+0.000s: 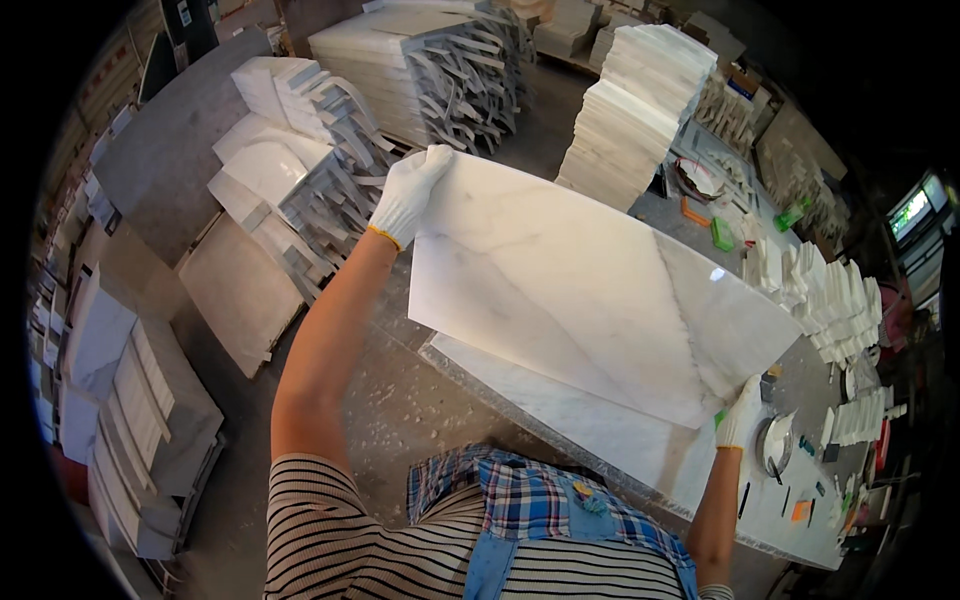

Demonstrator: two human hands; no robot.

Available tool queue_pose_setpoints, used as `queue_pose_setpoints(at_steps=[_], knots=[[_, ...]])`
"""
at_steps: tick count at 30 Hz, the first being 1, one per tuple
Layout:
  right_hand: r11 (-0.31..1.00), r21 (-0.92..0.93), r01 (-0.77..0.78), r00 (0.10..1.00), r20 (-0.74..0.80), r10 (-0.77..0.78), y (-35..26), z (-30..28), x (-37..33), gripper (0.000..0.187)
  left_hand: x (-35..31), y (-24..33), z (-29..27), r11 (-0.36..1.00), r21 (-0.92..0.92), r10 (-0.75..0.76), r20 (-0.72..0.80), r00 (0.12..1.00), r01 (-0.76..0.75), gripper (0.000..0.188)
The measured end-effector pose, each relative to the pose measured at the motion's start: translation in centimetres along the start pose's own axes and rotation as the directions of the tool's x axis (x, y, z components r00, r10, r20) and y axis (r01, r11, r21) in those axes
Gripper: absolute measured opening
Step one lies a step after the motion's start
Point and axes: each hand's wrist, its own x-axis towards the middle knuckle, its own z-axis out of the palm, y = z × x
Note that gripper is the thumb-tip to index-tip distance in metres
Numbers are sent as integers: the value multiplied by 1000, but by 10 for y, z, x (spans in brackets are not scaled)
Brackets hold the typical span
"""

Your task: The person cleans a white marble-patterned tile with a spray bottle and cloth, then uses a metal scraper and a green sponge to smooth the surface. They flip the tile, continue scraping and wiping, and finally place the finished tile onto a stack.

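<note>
A polished white marble slab (580, 290) with grey veins is held up at a tilt over a workbench. My left hand (412, 190), in a white knit glove with a yellow cuff, is closed on its far left corner. At the near right corner, my right hand (740, 415) in a matching glove grips the edge; part of its fingers is hidden. Beneath the held slab, another pale marble slab (540, 395) lies on the bench. Close by my right hand stands a round bowl (777, 445) with white stuff and a dark-handled tool in it.
Tall piles of white stone pieces (630, 110) rise beyond the bench. More slabs with strips between them (420, 75) are stacked at the far left, others (150, 430) at the near left. Small tools and an orange item (801, 511) lie at the bench's right end.
</note>
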Motion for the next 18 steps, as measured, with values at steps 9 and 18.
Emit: queue_pose_setpoints(at_steps=[9,18], knots=[[991,122,-55,996,-59,63,8,0,-18,46,-9,-12,10,982,-129,128,-76,989,-137,36],[947,264,-180,934,348,80,26,-68,75,64,-7,-17,16,949,-186,219,-190,957,-254,41]])
